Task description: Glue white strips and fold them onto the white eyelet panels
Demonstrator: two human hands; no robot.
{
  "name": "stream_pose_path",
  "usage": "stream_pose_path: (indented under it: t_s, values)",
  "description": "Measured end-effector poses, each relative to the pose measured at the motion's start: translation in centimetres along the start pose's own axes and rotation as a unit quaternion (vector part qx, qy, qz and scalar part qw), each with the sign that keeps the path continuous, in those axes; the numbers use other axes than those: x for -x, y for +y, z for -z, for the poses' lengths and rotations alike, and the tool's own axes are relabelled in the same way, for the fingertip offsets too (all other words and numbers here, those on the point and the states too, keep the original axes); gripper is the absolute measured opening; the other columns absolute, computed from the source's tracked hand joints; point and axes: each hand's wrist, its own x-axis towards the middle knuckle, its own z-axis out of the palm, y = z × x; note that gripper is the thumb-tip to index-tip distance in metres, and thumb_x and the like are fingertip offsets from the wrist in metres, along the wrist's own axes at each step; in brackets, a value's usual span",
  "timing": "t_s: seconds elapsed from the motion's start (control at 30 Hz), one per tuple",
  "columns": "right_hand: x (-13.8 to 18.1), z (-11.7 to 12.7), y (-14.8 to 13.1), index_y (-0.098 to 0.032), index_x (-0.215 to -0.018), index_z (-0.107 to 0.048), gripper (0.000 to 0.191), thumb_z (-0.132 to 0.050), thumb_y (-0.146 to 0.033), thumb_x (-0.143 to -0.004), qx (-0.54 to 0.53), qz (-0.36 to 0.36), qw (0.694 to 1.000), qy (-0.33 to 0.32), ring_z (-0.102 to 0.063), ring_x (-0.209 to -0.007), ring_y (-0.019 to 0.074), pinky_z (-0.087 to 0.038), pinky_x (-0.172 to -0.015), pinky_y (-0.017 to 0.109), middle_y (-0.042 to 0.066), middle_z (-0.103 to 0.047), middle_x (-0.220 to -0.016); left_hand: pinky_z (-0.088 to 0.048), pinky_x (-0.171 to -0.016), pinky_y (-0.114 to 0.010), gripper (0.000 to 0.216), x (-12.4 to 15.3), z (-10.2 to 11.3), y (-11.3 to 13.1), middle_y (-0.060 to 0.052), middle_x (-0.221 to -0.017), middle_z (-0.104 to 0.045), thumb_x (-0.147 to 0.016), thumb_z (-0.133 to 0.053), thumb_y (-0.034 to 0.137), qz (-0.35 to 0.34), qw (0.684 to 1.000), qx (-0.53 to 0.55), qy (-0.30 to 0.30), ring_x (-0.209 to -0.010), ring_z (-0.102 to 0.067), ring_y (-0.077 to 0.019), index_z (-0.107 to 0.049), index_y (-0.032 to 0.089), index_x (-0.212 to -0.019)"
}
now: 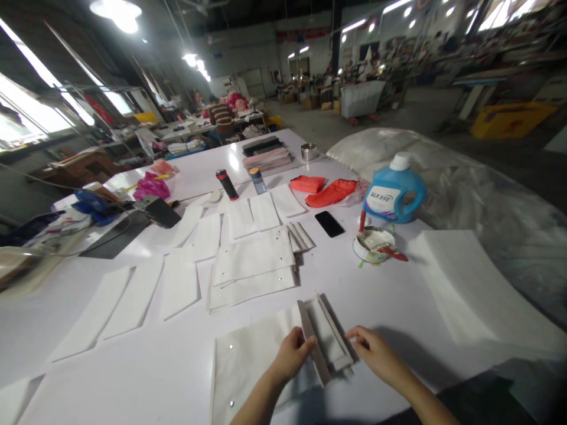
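My left hand (295, 353) pinches the near left edge of a narrow folded white strip (325, 330) that lies at the right end of a white fabric panel (248, 366) with small metal studs. From the other side, my right hand (376, 351) holds the strip's right edge with curled fingers. A stack of similar studded white panels (252, 265) lies just beyond, toward the table's middle.
The white table (398, 295) carries rows of white cut pieces (133, 295), a black phone (329, 224), a round tin with a red brush (374, 244), a blue detergent bottle (395, 190), orange fabric (332, 192) and a large clear plastic bag (487, 195) at the right.
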Motion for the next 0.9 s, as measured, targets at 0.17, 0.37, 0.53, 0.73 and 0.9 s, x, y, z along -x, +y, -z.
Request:
stream_pose_path:
  t_s: [0.17,0.37,0.53,0.73,0.9]
  values:
    - [-1.5,-0.6,-0.2,-0.013,-0.105,-0.067,0.044,-0.037,-0.039,-0.085,0.046,0.012,0.999,0.024,-0.058,-0.080,0.0227,-0.046,-0.075,0.033,0.009,-0.061,-0.085,-0.040,-0.090,-0.037,0.049,0.5,-0.5,-0.2,-0.013,-0.104,-0.059,-0.086,-0.044,0.054,-0.028,0.990,-0.134,0.032,-0.093,-0.054,-0.0229,-0.059,0.012,-0.106]
    - [-2.8,-2.5,-2.0,-0.016,-0.114,-0.069,0.044,-0.031,-0.012,-0.090,0.181,0.054,0.982,-0.011,-0.058,-0.091,0.0250,-0.044,-0.081,0.035,0.013,-0.060,-0.095,-0.039,-0.092,-0.038,0.042,0.2,0.0,-1.1,-0.015,-0.105,-0.060,-0.085,-0.043,0.046,-0.043,0.992,-0.112,0.036,-0.098,-0.053,-0.0246,-0.058,0.010,-0.103]
    - [-1.8,-1.3,-2.0,-0.019,-0.089,-0.071,0.035,-0.037,-0.012,-0.084,0.212,0.072,0.974,-0.021,-0.058,-0.086,0.0237,-0.044,-0.078,0.036,0.010,-0.058,-0.088,-0.041,-0.088,-0.037,0.041,0.7,0.1,-0.6,-0.015,-0.103,-0.059,-0.084,-0.047,0.040,-0.035,0.990,-0.130,0.038,-0.092,-0.053,-0.0241,-0.059,0.008,-0.106]
    - [-2.5,1.6,1.2,-0.020,-0.076,-0.064,0.041,-0.047,-0.057,-0.079,0.057,0.028,0.992,0.111,-0.056,-0.072,0.0247,-0.046,-0.071,0.039,0.008,-0.060,-0.078,-0.048,-0.086,-0.034,0.040,4.2,3.1,1.5,-0.013,-0.107,-0.061,-0.083,-0.051,0.036,-0.056,0.994,-0.060,0.076,-0.094,-0.059,-0.0223,-0.063,0.012,-0.112]
    - [-5.8,3.6,-0.1,-0.023,-0.065,-0.060,0.054,-0.051,-0.076,-0.069,0.034,-0.048,0.988,0.143,-0.057,-0.070,0.0252,-0.044,-0.069,0.038,0.005,-0.062,-0.069,-0.031,-0.117,-0.049,0.059,9.2,11.2,-4.6,-0.020,-0.140,-0.046,-0.087,-0.043,0.050,-0.048,0.890,-0.209,0.402,-0.135,-0.041,-0.0317,-0.057,0.010,-0.128]
